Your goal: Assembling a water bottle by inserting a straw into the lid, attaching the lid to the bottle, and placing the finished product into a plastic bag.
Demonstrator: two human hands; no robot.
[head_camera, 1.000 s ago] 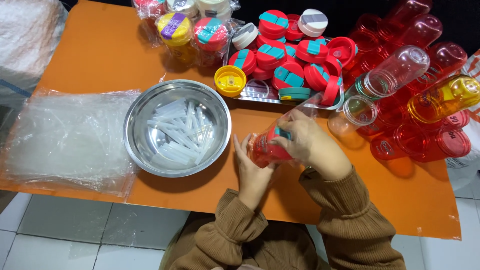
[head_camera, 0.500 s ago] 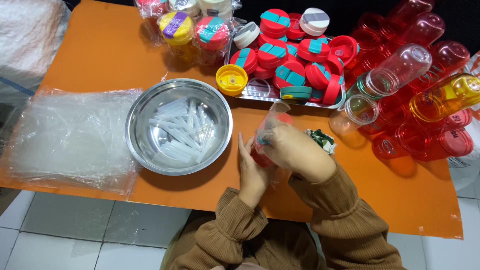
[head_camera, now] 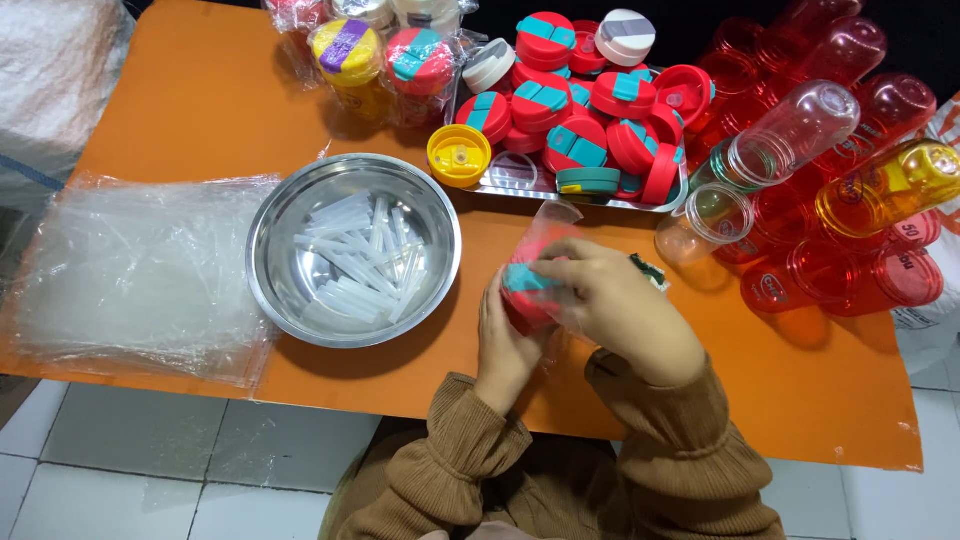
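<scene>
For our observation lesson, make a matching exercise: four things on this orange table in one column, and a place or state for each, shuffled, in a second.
Things
1. steel bowl
2. yellow lid
3. red bottle with teal lid
4. stack of clear plastic bags

Places or states
A. held between left hand and right hand
B. far left of the table
C. holds clear straws
D. beside the tray of red lids

Pairs: 1-C, 2-D, 3-A, 4-B

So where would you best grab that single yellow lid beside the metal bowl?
Take the yellow lid by its round outer rim, from straight above. It lies flat on the orange table, with open space toward the metal bowl; red lids crowd its right side.
</scene>
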